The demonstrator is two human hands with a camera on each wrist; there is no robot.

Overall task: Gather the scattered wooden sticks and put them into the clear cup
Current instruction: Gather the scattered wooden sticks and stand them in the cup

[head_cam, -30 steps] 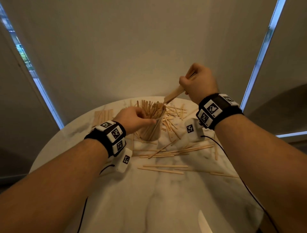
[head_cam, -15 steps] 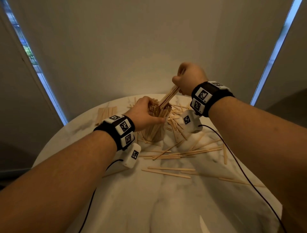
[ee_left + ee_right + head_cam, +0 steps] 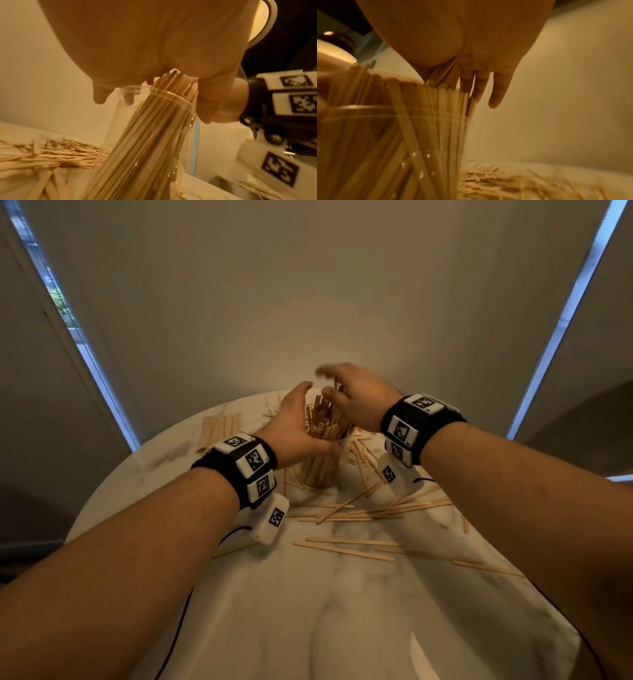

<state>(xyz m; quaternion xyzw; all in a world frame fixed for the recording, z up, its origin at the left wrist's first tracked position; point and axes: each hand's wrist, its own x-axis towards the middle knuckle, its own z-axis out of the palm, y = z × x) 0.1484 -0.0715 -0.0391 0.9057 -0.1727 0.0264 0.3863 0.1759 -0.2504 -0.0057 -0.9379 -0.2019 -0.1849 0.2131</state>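
Observation:
The clear cup (image 3: 318, 472) stands at the far middle of the round marble table (image 3: 342, 628), packed with upright wooden sticks (image 3: 325, 419). My left hand (image 3: 296, 431) wraps the cup's rim from the left, fingers behind it and thumb (image 3: 205, 108) in front. Spread over the stick tops is my right hand (image 3: 354, 402), with straight fingers (image 3: 498, 97) hanging down the far side of the bundle and holding nothing. Loose sticks (image 3: 346, 546) lie across the table nearer me, and more (image 3: 363, 457) lie right of the cup.
A neat row of sticks (image 3: 221, 428) lies at the table's far left. Behind the cup is a dense heap of thin sticks (image 3: 51, 155). Black cables (image 3: 178, 628) run from both wrist cameras over the table. A blind-covered window stands close behind.
My right hand held a bunch of sticks above the cup; it has lowered them in, let go and spread its fingers. The left hand stays at the cup.

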